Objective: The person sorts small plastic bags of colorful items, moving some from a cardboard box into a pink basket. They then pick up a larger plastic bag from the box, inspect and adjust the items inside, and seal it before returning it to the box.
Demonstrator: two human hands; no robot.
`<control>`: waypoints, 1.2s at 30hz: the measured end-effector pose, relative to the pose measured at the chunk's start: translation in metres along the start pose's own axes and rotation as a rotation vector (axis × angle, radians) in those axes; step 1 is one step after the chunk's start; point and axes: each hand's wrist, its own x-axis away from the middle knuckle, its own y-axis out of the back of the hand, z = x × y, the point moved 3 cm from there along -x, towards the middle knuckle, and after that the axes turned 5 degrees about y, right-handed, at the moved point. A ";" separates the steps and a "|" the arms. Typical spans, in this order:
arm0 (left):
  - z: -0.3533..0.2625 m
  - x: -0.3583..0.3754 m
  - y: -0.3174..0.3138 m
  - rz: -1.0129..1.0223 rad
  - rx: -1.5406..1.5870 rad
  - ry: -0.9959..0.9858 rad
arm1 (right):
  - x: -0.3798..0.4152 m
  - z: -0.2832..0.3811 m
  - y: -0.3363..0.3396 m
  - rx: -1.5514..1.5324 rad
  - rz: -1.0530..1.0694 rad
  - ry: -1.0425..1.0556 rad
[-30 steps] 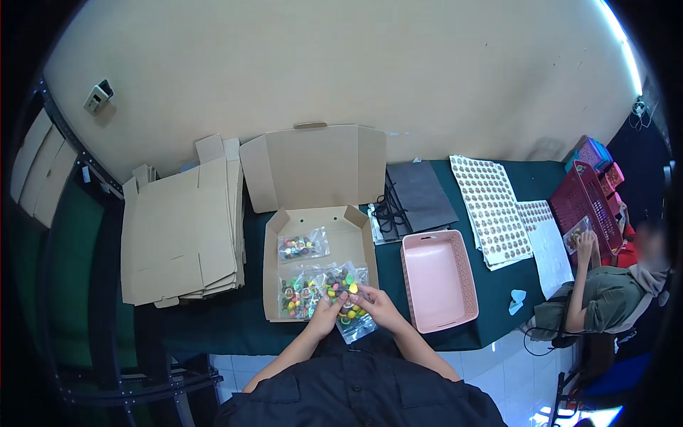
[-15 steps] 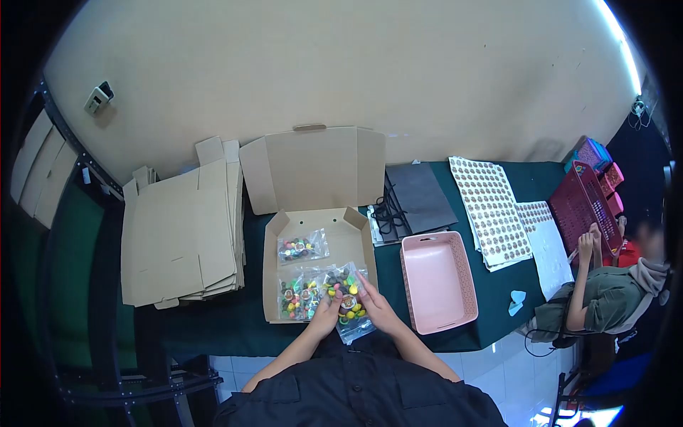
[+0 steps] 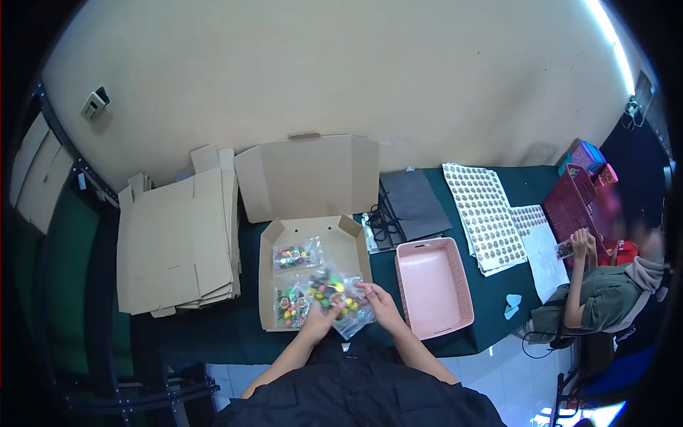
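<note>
Between my two hands is a clear bag of colourful candies (image 3: 334, 293), tilted over the front right part of an open cardboard box (image 3: 334, 245). The fingers of my left hand (image 3: 319, 322) close on the bag's lower left side. My right hand (image 3: 380, 306) pinches its right edge. Inside the box, one candy bag (image 3: 297, 255) lies at the back left and another candy bag (image 3: 290, 304) at the front left, partly covered by the held one. The box lid (image 3: 313, 174) stands raised against the wall.
Flat cardboard boxes (image 3: 178, 242) are stacked at the left. To the right are a pink basket (image 3: 435, 288), black paper bags (image 3: 416, 206), sticker sheets (image 3: 487, 217) and a maroon basket (image 3: 573, 210). A co-worker (image 3: 605, 295) at the far right holds a small packet (image 3: 564, 249).
The held bag has tilted and shifted slightly left, and my left hand has moved a little down and left. The co-worker's hands now show a small packet. The whole view has shifted slightly.
</note>
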 end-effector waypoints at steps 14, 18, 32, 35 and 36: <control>0.031 -0.004 -0.013 -0.096 0.490 0.134 | 0.013 -0.016 -0.019 -0.285 -0.177 -0.057; 0.036 -0.005 -0.005 -0.156 0.521 0.190 | 0.010 -0.012 -0.022 0.001 -0.114 0.060; 0.032 -0.014 0.036 -0.339 0.345 0.041 | 0.012 0.005 -0.049 0.308 -0.128 0.213; 0.016 -0.014 0.054 -0.230 -0.132 -0.079 | 0.015 0.019 -0.048 0.361 -0.084 0.238; 0.012 -0.013 0.054 -0.202 -0.179 -0.092 | 0.017 0.018 -0.048 0.354 -0.082 0.238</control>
